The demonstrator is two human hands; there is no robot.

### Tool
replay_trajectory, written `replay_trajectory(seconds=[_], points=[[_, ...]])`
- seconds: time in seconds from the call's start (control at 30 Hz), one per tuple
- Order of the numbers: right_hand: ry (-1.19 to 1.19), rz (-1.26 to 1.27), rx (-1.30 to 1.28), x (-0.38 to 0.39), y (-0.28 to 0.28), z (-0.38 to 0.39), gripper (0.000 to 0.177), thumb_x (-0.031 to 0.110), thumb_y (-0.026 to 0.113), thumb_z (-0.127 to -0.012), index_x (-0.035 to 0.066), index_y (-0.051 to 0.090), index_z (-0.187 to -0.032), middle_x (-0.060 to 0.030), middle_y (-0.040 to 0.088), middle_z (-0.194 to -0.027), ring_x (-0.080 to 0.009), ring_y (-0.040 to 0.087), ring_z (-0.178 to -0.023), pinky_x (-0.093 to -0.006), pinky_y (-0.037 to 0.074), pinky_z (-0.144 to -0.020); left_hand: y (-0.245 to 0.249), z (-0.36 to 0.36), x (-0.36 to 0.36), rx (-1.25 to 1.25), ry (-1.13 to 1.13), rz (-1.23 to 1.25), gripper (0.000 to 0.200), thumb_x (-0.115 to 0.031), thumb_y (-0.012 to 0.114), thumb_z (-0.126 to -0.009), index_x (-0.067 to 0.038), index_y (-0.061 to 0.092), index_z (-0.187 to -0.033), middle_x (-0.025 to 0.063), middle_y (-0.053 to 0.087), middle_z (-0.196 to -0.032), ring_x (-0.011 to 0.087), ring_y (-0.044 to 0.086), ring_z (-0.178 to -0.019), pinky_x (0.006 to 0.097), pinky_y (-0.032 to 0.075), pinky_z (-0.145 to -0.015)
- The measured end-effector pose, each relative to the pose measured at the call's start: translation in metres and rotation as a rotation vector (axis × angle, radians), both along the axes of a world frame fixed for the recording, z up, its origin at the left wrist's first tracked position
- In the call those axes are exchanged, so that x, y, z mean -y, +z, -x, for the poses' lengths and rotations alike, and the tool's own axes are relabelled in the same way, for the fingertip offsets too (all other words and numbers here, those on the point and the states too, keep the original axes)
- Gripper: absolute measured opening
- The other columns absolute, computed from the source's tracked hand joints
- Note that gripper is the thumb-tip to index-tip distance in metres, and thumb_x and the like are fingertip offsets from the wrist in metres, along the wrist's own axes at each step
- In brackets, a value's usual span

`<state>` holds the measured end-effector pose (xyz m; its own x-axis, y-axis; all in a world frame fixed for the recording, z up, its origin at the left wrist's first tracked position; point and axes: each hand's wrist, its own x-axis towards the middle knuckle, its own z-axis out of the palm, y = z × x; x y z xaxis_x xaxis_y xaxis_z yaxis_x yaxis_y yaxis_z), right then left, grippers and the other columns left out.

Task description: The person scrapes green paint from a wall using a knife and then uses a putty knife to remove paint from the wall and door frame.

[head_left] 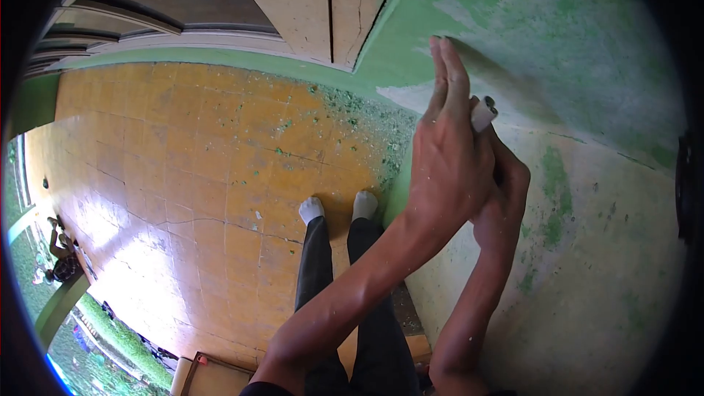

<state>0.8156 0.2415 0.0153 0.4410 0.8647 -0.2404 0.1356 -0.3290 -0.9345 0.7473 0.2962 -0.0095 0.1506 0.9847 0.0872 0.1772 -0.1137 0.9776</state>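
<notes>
My left hand (446, 128) is raised against the green painted wall (528, 51), its fingers stretched out and close together, holding nothing that I can see. Just behind it is my right hand (506, 172), with bent fingers closed round a tool with a white handle (484, 114). Only the rounded end of that handle shows, with dark holes in it. My left hand hides the rest of the tool, so its working end cannot be made out. Around the hands the paint is partly gone, with pale bare patches (594, 227) and some green left.
Paint flakes (359, 114) lie scattered on the orange tiled floor (183, 169) along the wall's foot. My socked feet (312, 209) stand near them. A wooden door or window frame (308, 7) is at the top. Another person (62, 264) sits at the far left edge.
</notes>
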Motion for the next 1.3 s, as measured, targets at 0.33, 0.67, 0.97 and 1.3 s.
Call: replay_trajectory(seconds=[0.33, 0.67, 0.97, 1.3], points=[[0.031, -0.069, 0.048, 0.005, -0.011, -0.002, 0.045, 0.008, 0.058, -0.093, -0.004, 0.053, -0.137, -0.0123, 0.069, -0.111, -0.0090, 0.055, -0.093, -0.0229, 0.046, -0.080, 0.002, 0.000, 0.002, 0.121, -0.029, 0.085, 0.061, -0.002, 0.047, -0.093, 0.015, 0.023, -0.146, 0.0428, 0.035, -0.141, 0.0506, 0.049, -0.124, 0.0437, 0.046, -0.096], [0.030, -0.003, 0.017, 0.005, 0.009, 0.001, 0.045, 0.007, 0.057, -0.093, -0.005, 0.052, -0.137, -0.0103, 0.068, -0.110, -0.0084, 0.056, -0.092, -0.0223, 0.047, -0.077, 0.002, -0.004, 0.003, -0.010, 0.030, 0.004, 0.066, 0.000, 0.047, -0.091, 0.009, 0.017, -0.150, 0.0401, 0.039, -0.138, 0.0501, 0.058, -0.111, 0.0453, 0.050, -0.087], [0.033, 0.064, -0.021, -0.003, 0.003, 0.006, 0.045, 0.009, 0.059, -0.093, -0.004, 0.054, -0.136, -0.0020, 0.064, -0.093, -0.0046, 0.049, -0.077, -0.0204, 0.040, -0.062, 0.003, 0.006, -0.005, 0.031, 0.044, -0.004, 0.060, 0.000, 0.043, -0.091, 0.015, 0.024, -0.146, 0.0416, 0.037, -0.141, 0.0495, 0.056, -0.116, 0.0457, 0.046, -0.096], [0.059, -0.027, 0.020, 0.001, 0.006, 0.006, 0.045, 0.008, 0.059, -0.093, -0.005, 0.053, -0.136, -0.0076, 0.066, -0.102, -0.0077, 0.054, -0.090, -0.0223, 0.046, -0.075, -0.001, 0.004, 0.000, -0.001, 0.056, -0.096, 0.058, -0.004, 0.045, -0.094, 0.015, 0.025, -0.145, 0.0410, 0.035, -0.142, 0.0479, 0.058, -0.114, 0.0435, 0.047, -0.093]])
